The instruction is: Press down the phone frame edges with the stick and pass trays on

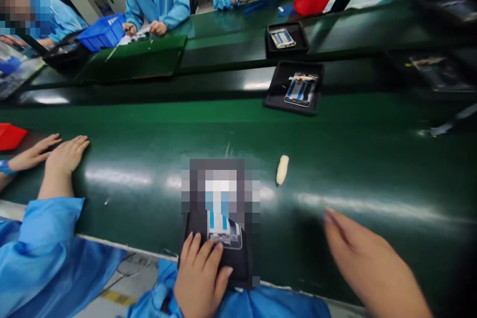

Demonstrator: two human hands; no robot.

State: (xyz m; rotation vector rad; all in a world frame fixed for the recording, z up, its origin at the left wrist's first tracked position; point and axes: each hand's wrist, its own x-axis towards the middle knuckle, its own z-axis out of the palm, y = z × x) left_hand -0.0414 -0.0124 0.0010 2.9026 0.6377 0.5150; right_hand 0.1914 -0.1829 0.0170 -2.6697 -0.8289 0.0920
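Observation:
My left hand [201, 273] lies over the near left part of a black tray [238, 268], fingers stretched out and touching it. Inside the tray is a phone part [223, 231], a flat metal frame with blue strips; its far portion is blurred out. To the right, my right hand [372, 258] hangs over the green work surface, apart from the tray. Its fingers are partly hidden and smeared, and I see no object in it. Between the hands, farther away, lies a small cream-coloured piece with a dark tip [282, 170].
A green belt [149, 134] runs across. Beyond it, two black trays [272, 102] [268, 44] hold similar phone parts. A co-worker's hands [67, 154] rest at left near a red bin [11, 136]. Opposite, people in blue work near a blue bin [102, 35] and a red bin [315, 0].

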